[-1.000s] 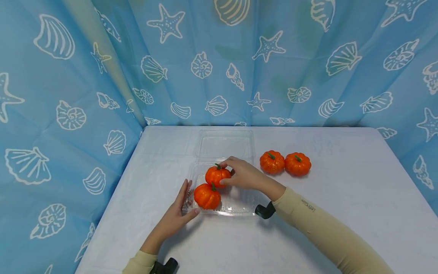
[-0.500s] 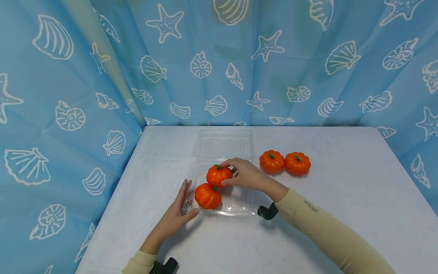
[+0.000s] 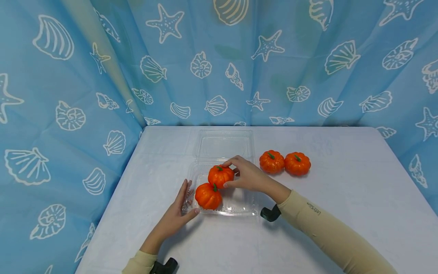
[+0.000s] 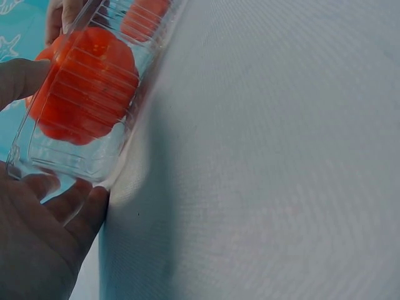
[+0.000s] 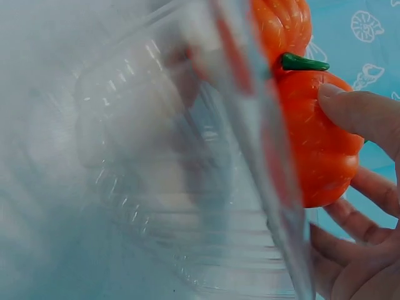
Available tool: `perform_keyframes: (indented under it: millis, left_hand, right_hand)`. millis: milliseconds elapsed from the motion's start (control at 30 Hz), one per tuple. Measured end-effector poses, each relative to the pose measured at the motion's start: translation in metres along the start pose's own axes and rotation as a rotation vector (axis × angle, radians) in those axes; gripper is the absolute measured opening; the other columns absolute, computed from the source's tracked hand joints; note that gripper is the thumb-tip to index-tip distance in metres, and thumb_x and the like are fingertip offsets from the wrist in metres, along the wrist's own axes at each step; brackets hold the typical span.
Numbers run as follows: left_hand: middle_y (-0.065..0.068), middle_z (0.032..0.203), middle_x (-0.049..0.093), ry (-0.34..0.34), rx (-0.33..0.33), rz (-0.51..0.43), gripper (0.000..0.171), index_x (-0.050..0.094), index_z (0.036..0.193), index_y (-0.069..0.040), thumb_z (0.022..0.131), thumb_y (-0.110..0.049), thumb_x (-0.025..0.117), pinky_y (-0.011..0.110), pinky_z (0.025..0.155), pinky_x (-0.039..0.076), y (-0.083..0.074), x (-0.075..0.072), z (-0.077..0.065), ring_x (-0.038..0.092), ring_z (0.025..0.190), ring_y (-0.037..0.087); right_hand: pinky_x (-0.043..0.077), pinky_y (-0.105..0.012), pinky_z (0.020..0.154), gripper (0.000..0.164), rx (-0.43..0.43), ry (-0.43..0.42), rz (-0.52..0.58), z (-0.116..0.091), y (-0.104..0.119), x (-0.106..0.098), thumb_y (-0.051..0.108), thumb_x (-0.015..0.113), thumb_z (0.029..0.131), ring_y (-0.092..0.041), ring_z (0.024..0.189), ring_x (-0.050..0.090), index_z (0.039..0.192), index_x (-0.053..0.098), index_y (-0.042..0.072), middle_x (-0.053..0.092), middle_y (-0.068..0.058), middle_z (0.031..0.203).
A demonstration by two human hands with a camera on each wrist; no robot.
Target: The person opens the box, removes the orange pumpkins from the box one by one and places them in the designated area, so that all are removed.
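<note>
An open clear plastic clamshell box (image 3: pixel 239 205) lies on the table with two orange toy pumpkins in its left half. My right hand (image 3: pixel 249 176) grips the rear pumpkin (image 3: pixel 219 177), thumb on its near side and fingers behind. In the right wrist view the thumb presses that pumpkin's skin (image 5: pixel 322 150). Right in front of it sits the other pumpkin (image 3: pixel 207 198), its green stem at the rear one's base. My left hand (image 3: pixel 173 216) spans the box's front left corner with straight fingers along the side. Its fingertips touch the clear wall (image 4: pixel 94 169) in the left wrist view.
Two more orange pumpkins, one (image 3: pixel 272 162) beside another (image 3: pixel 297 164), stand on the white table (image 3: pixel 342 198) right of the box. The box's lid (image 3: pixel 226 144) lies folded back behind it. A blue shell-patterned curtain (image 3: pixel 205 87) hangs beyond the table.
My right hand has shifted slightly to the right with the rear pumpkin in its grip. The front pumpkin has edged a little rightward. My left hand stays in place.
</note>
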State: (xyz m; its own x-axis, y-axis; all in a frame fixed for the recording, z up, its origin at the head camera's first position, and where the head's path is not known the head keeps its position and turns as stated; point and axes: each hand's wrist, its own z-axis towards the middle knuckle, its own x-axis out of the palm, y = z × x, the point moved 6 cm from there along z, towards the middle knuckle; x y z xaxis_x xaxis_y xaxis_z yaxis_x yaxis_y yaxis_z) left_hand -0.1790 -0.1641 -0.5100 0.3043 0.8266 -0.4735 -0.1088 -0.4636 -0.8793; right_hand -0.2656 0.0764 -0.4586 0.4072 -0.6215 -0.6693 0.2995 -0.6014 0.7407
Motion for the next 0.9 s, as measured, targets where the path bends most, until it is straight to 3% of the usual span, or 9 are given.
perform_keyframes:
  millis: [267,667,900]
  left_hand:
    - [0.003,0.170,0.018,-0.005,0.000,0.016,0.102,0.004,0.166,-0.021,0.093,-0.029,0.074,0.058,0.121,0.019,0.003,0.000,-0.001,0.020,0.154,0.029]
    - [0.002,0.170,0.018,-0.003,-0.003,0.005,0.101,0.004,0.166,-0.022,0.093,-0.029,0.074,0.059,0.120,0.020,0.002,0.000,-0.001,0.021,0.154,0.029]
    - [0.000,0.170,0.017,0.000,-0.018,0.006,0.102,0.004,0.166,-0.023,0.092,-0.030,0.075,0.060,0.120,0.019,0.003,0.000,-0.001,0.020,0.155,0.027]
  right_hand:
    - [0.058,-0.037,0.093,0.055,-0.049,-0.015,0.109,-0.003,-0.002,-0.001,0.023,0.087,0.082,-0.026,0.113,0.060,0.130,0.061,0.015,0.051,-0.007,0.136]
    - [0.059,-0.030,0.088,0.051,-0.056,-0.035,0.124,-0.010,-0.010,-0.005,0.020,0.087,0.083,-0.024,0.114,0.057,0.127,0.060,0.020,0.048,-0.001,0.138]
    - [0.059,-0.032,0.089,0.050,-0.093,-0.073,0.146,-0.018,-0.012,-0.015,0.020,0.087,0.083,-0.025,0.114,0.058,0.126,0.060,0.020,0.048,-0.002,0.137]
